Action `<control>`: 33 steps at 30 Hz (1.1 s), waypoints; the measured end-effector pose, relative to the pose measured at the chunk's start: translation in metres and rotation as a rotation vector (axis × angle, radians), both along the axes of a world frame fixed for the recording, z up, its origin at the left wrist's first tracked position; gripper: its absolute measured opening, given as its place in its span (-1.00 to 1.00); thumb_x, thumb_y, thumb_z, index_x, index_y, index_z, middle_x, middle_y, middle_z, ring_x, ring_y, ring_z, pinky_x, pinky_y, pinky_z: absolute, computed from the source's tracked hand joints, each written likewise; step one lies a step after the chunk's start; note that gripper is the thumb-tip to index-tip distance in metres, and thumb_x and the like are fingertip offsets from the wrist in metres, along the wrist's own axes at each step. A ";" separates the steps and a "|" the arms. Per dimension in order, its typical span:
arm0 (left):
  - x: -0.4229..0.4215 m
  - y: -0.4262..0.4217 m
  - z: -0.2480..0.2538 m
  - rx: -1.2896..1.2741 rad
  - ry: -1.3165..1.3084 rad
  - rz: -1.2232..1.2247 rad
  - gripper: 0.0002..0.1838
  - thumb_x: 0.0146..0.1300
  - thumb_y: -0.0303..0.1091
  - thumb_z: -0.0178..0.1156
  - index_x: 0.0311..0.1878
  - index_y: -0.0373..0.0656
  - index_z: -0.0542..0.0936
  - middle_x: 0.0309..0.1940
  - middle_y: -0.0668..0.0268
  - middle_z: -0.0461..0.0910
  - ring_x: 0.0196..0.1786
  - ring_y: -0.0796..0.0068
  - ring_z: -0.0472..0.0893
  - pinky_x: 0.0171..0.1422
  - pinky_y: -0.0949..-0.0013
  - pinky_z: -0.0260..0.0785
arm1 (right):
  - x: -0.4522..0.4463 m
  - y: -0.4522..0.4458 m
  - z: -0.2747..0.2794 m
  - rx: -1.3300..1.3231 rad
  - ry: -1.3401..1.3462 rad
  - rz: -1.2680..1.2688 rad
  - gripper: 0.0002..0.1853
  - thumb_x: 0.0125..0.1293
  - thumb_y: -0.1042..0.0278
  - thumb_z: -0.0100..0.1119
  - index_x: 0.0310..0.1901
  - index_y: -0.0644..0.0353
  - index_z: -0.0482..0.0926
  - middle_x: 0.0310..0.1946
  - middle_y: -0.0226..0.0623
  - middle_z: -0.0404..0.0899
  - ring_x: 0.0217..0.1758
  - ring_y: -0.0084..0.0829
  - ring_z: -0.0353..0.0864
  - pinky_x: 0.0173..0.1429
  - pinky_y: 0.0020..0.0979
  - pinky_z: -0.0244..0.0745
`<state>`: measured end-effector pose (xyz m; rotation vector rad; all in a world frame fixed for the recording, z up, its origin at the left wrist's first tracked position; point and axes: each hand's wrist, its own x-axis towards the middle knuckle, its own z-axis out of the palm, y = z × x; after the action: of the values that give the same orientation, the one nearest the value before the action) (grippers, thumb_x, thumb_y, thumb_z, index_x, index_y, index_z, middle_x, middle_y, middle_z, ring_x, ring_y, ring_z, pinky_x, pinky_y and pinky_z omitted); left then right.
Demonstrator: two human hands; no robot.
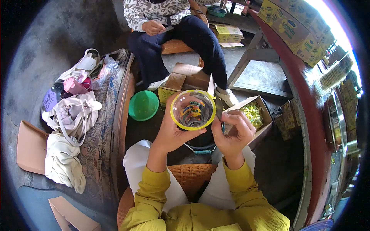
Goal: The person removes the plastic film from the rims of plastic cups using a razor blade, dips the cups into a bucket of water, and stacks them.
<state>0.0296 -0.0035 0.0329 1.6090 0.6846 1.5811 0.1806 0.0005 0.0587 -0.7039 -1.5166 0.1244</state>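
My left hand [171, 129] is wrapped round a clear plastic cup [192, 122], with its thumb along the near side. A yellow band runs round the cup's rim, and printed colours show through the inside. The cup's mouth faces up toward me. At the cup's right side, my right hand [237, 133] pinches a thin dark flat piece [219, 107] between thumb and fingers, close to the rim. It looks like a blade, but I cannot make it out for certain. Below the cup is a dark bucket with a teal handle grip [202, 152], partly hidden by my hands.
A cardboard box [266, 125] of yellow-green strips [252, 114] stands at the right. Ahead are a green basin [143, 106] and an open carton [185, 75]. Another person [165, 23] sits opposite. Bags [73, 115] lie on the left bench; a red ledge [312, 154] runs along the right.
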 end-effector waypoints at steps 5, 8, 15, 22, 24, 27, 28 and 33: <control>0.000 0.001 0.001 -0.021 0.046 -0.007 -0.15 -0.17 -0.45 0.44 0.18 -0.22 0.13 0.02 0.17 0.35 0.13 0.37 0.39 0.17 0.33 0.31 | -0.001 -0.002 0.002 0.024 -0.026 -0.061 -0.86 -0.16 0.64 0.31 -0.51 0.29 0.54 -0.66 -0.25 0.48 -0.63 -0.44 0.48 -0.54 -0.54 0.34; 0.002 0.000 0.000 -0.054 0.059 -0.014 -0.15 -0.16 -0.44 0.44 0.19 -0.23 0.13 0.00 0.15 0.36 0.11 0.38 0.40 0.16 0.35 0.31 | -0.002 0.000 0.001 0.028 -0.044 -0.108 -0.86 -0.14 0.63 0.31 -0.51 0.28 0.53 -0.66 -0.26 0.48 -0.64 -0.44 0.48 -0.54 -0.55 0.34; -0.001 -0.002 0.001 -0.039 0.148 -0.029 -0.16 -0.15 -0.42 0.43 0.20 -0.24 0.15 0.01 0.16 0.37 0.09 0.38 0.41 0.17 0.34 0.28 | 0.008 0.008 0.006 -0.120 -0.071 -0.045 -0.85 -0.16 0.63 0.30 -0.48 0.30 0.57 -0.64 -0.26 0.49 -0.61 -0.46 0.51 -0.50 -0.57 0.36; -0.003 0.001 0.001 -0.045 0.118 -0.035 -0.14 -0.15 -0.44 0.42 0.22 -0.25 0.13 0.03 0.17 0.36 0.12 0.39 0.39 0.19 0.35 0.27 | 0.011 0.008 0.005 -0.092 -0.011 0.028 -0.86 -0.18 0.65 0.28 -0.50 0.30 0.55 -0.63 -0.26 0.51 -0.59 -0.48 0.52 -0.49 -0.57 0.37; -0.006 0.001 0.000 -0.037 0.101 -0.022 -0.14 -0.15 -0.45 0.41 0.22 -0.25 0.13 0.04 0.18 0.36 0.12 0.39 0.39 0.19 0.35 0.27 | 0.010 0.006 0.005 -0.090 -0.015 0.040 -0.86 -0.18 0.65 0.28 -0.51 0.29 0.55 -0.64 -0.27 0.50 -0.60 -0.48 0.51 -0.49 -0.57 0.37; -0.007 0.001 -0.002 -0.052 0.037 -0.035 -0.16 -0.14 -0.46 0.41 0.21 -0.25 0.14 0.04 0.18 0.36 0.12 0.39 0.39 0.19 0.35 0.27 | 0.007 0.006 0.006 -0.067 -0.070 0.023 -0.87 -0.18 0.66 0.28 -0.52 0.28 0.55 -0.64 -0.28 0.49 -0.61 -0.48 0.50 -0.50 -0.57 0.36; -0.007 0.001 0.000 -0.050 0.066 -0.027 -0.16 -0.14 -0.46 0.41 0.21 -0.25 0.14 0.04 0.18 0.35 0.12 0.39 0.39 0.19 0.35 0.27 | 0.006 0.006 0.007 -0.058 -0.096 0.010 -0.87 -0.18 0.66 0.27 -0.52 0.28 0.55 -0.65 -0.28 0.49 -0.61 -0.48 0.50 -0.50 -0.57 0.36; -0.008 0.000 0.000 -0.052 0.087 -0.046 -0.17 -0.14 -0.43 0.41 0.21 -0.26 0.16 0.04 0.17 0.36 0.11 0.39 0.40 0.19 0.34 0.26 | 0.006 0.008 0.005 -0.026 -0.107 -0.019 -0.85 -0.19 0.66 0.28 -0.51 0.27 0.56 -0.64 -0.27 0.49 -0.61 -0.46 0.50 -0.51 -0.56 0.35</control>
<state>0.0221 -0.0039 0.0331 1.6512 0.7232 1.4562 0.1868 0.0083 0.0633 -0.7559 -1.6126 0.0938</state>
